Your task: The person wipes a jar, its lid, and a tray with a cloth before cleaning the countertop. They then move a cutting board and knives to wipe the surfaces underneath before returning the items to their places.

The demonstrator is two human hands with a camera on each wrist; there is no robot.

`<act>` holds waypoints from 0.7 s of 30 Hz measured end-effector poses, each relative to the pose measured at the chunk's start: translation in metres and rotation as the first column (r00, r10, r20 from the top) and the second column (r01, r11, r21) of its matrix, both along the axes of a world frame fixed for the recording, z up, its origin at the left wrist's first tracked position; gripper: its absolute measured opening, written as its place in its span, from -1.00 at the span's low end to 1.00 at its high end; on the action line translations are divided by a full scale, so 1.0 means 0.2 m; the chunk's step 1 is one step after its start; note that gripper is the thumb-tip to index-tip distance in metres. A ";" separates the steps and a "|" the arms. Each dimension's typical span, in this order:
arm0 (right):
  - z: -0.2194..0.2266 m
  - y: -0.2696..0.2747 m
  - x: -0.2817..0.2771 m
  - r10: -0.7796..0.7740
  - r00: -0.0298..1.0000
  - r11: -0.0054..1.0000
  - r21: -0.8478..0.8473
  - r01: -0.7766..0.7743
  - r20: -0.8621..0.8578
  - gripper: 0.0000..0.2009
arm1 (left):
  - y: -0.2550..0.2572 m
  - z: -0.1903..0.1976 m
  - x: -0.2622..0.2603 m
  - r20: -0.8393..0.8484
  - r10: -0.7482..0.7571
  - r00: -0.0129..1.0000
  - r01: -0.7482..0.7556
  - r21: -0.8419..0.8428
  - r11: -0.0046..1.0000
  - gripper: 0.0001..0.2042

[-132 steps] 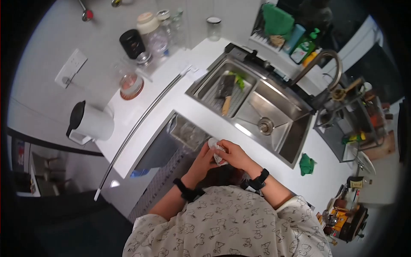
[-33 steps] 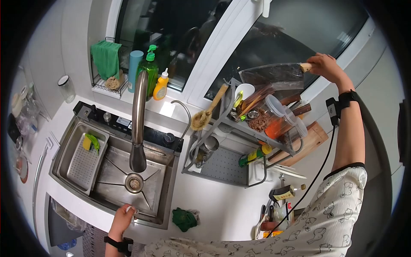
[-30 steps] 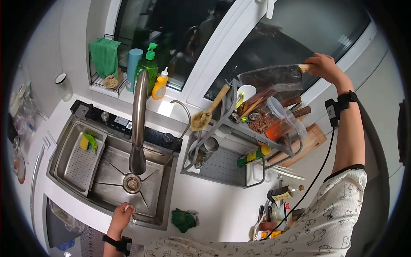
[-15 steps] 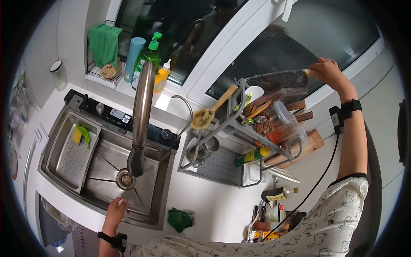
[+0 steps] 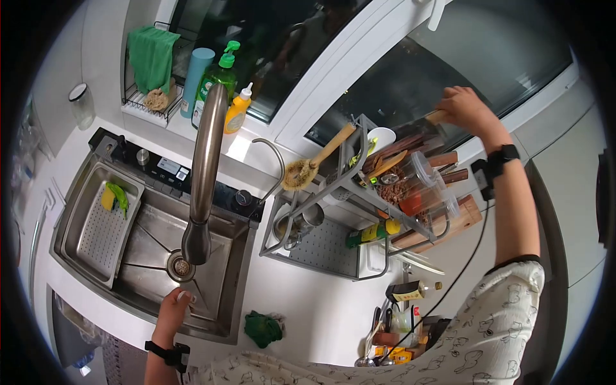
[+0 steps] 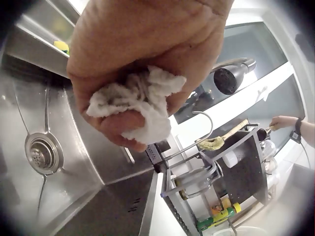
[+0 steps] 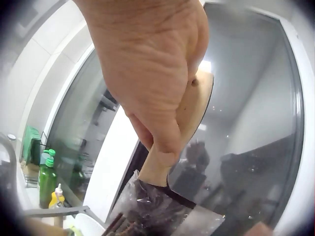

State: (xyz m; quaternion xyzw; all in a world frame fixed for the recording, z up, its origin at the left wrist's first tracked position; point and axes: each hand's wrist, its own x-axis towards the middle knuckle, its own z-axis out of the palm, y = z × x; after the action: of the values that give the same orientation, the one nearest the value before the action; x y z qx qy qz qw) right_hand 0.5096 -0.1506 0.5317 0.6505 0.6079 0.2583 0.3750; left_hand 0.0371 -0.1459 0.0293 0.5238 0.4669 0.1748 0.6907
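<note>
My right hand (image 5: 467, 110) grips the pale wooden handle (image 7: 189, 110) of a cleaver above the back of the grey dish rack (image 5: 420, 224). The cleaver's blade (image 7: 157, 206) points down among the things on the rack's upper level and looks wrapped in crinkled clear film. In the head view the blade is blurred and partly hidden behind utensils. My left hand (image 5: 172, 314) is over the sink's front edge, fingers curled round a crumpled white tissue (image 6: 147, 105).
The steel sink (image 5: 221, 282) has a perforated tray (image 5: 96, 240) with a yellow-green item in it. A tall faucet (image 5: 208, 154) arches over the basin. A green cloth (image 5: 263, 328) lies on the counter. Bottles (image 5: 237, 110) line the sill, and a brush (image 5: 317, 160) hangs on the rack.
The cleaver, earlier lying in the sink tray, is now in my right hand at the rack. Over the last second its blade has swung lower into the rack. The left hand still holds the tissue.
</note>
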 end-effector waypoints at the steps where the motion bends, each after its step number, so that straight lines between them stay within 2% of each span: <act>1: -0.05 0.04 0.00 -0.032 0.999 0.999 -0.023 0.032 -0.014 -0.74 | 0.00 0.04 0.01 0.019 0.001 1.000 0.000 -0.032 0.999 -0.80; 3: -0.14 0.12 -0.01 -0.129 0.989 0.991 -0.029 0.127 -0.077 -0.75 | 0.01 0.07 0.02 -0.007 -0.002 1.000 0.002 -0.006 1.000 -0.80; 4: -0.18 0.16 0.04 -0.096 0.985 0.994 -0.074 0.086 -0.146 -0.75 | 0.01 0.08 0.02 -0.036 -0.004 0.999 0.004 0.014 1.000 -0.81; 7: -0.30 0.25 0.03 -0.057 0.986 0.995 -0.085 0.043 -0.158 -0.73 | 0.03 0.11 0.01 -0.049 -0.005 0.999 0.006 0.019 1.000 -0.80; 9: -0.35 0.29 0.01 -0.166 0.969 0.980 -0.136 0.142 -0.183 -0.71 | 0.03 0.08 0.00 -0.070 -0.004 0.998 0.007 0.035 0.999 -0.80; 10: -0.34 0.29 0.00 -0.167 0.969 0.981 -0.134 0.143 -0.184 -0.71 | 0.04 0.03 -0.01 -0.062 -0.004 0.998 0.005 0.013 1.000 -0.79; 12: -0.31 0.28 -0.04 -0.222 0.928 0.975 -0.046 0.218 -0.299 -0.71 | 0.06 0.02 -0.02 -0.058 -0.007 0.998 0.007 -0.008 1.000 -0.79; 16: -0.21 0.18 0.01 -0.254 0.917 0.962 0.014 0.271 -0.307 -0.69 | 0.07 0.03 0.00 -0.013 0.009 1.000 -0.010 -0.035 0.999 -0.78; 17: -0.21 0.15 -0.02 -0.368 0.795 0.898 0.038 0.438 -0.483 -0.71 | 0.07 0.03 0.02 0.008 0.011 1.000 -0.010 -0.046 0.999 -0.79; 18: -0.19 0.13 -0.04 -0.436 0.629 0.807 0.029 0.590 -0.643 -0.72 | 0.07 0.03 0.03 0.013 0.011 1.000 -0.011 -0.035 0.999 -0.79; 19: -0.21 0.12 0.02 -0.373 0.661 0.851 0.044 0.524 -0.651 -0.73 | 0.07 0.03 0.05 0.003 0.002 1.000 -0.002 -0.021 1.000 -0.79; 20: -0.22 0.11 0.03 -0.367 0.661 0.848 0.056 0.526 -0.654 -0.73 | 0.07 0.03 0.07 -0.008 -0.010 1.000 0.010 -0.005 1.000 -0.80; 21: -0.23 0.10 0.03 -0.297 0.653 0.870 0.085 0.487 -0.697 -0.73 | 0.07 0.04 0.09 -0.042 -0.043 0.998 0.046 0.076 0.996 -0.81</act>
State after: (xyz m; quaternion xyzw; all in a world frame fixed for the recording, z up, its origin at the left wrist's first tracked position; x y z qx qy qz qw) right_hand 0.5160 -0.1304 0.4866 0.8591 0.5037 0.0005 0.0910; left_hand 0.0547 -0.1316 0.0375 0.5635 0.4619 0.1667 0.6643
